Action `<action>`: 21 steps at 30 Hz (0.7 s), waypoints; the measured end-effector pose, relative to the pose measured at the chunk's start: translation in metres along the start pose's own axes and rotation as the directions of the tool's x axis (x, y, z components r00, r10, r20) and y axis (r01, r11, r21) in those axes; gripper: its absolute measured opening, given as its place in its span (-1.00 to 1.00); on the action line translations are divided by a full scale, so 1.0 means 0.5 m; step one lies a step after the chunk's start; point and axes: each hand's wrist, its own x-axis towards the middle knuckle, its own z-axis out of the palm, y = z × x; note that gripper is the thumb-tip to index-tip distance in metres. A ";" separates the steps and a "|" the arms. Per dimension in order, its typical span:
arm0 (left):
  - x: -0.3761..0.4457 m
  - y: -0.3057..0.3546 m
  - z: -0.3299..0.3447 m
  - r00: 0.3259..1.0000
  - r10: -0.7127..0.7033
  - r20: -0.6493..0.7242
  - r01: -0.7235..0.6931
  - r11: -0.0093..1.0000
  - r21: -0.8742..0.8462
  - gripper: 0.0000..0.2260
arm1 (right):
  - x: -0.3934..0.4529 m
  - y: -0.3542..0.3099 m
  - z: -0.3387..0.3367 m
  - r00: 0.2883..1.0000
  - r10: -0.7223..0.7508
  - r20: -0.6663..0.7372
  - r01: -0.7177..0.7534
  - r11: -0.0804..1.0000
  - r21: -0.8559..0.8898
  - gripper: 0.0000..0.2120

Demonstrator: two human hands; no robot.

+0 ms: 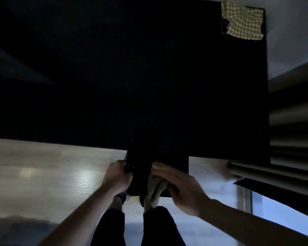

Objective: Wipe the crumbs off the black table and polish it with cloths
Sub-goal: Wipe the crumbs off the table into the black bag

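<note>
The black table (pixel 149 77) fills the upper view, too dark for any crumbs to show. A yellow checked cloth (pixel 243 20) lies crumpled on its far right corner. At the near edge my left hand (pixel 116 176) grips a black object (pixel 139 174) held just below the tabletop; what it is cannot be told in the dark. My right hand (pixel 181 183) holds a bunched grey cloth (pixel 156 189) against that black object, fingers reaching toward the table edge.
Pale wood floor (pixel 52 174) lies below and left of the table. Dark ribbed folds, like a curtain or radiator (pixel 292 130), run along the table's right side. My legs and feet (pixel 132 219) stand close to the near edge.
</note>
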 end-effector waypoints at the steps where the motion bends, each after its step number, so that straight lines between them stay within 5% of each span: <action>1: -0.001 0.000 0.001 1.000 0.006 0.007 -0.006 1.000 0.001 -0.78 | 0.008 -0.004 -0.020 0.998 0.004 -0.064 -0.002 1.000 0.022 -0.53; 4: -0.001 0.001 0.006 1.000 0.019 0.019 -0.019 1.000 -0.001 -0.78 | 0.062 0.001 -0.106 0.949 0.091 -0.301 -0.069 0.994 0.081 -0.49; 11: 0.007 0.011 0.011 0.999 0.032 0.026 -0.033 0.999 0.014 -0.78 | 0.239 0.171 -0.382 0.684 0.165 -0.711 -0.252 0.968 -0.017 -0.58; 17: 0.024 0.008 0.008 1.000 0.020 0.007 -0.021 0.999 0.039 -0.82 | 0.343 0.307 -0.564 0.451 0.431 -0.782 -0.591 0.800 0.100 -0.46; 21: 0.035 0.002 0.010 1.000 0.002 -0.006 -0.002 0.999 0.039 -0.84 | 0.427 0.315 -0.544 0.434 0.520 -0.735 -0.730 0.681 0.051 -0.46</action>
